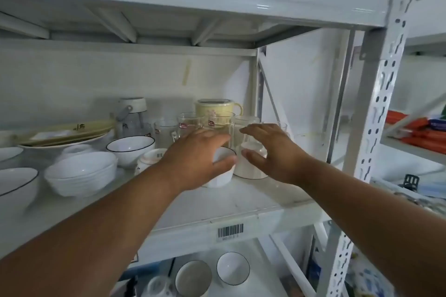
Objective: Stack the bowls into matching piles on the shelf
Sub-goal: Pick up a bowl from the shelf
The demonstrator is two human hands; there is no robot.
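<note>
My left hand [196, 158] grips a small white bowl [223, 177] with a dark rim, thumb over its rim, on the shelf [241, 202]. My right hand [272, 152] hovers with fingers spread over a plain white bowl pile [249, 171] just right of it, not clearly touching. Further left sit a stack of plain white bowls [82, 176], a dark-rimmed bowl [130, 149] behind it, and another dark-rimmed bowl [17, 188] at the far left edge.
Glass mugs [190, 124], a yellow lidded cup [217, 107] and a jar [131, 116] line the back. Plates [65, 136] lie back left. A patterned cup [149, 160] stands beside my left wrist. Two dark-rimmed bowls [233, 267] sit on the lower shelf. The steel upright [371, 128] stands right.
</note>
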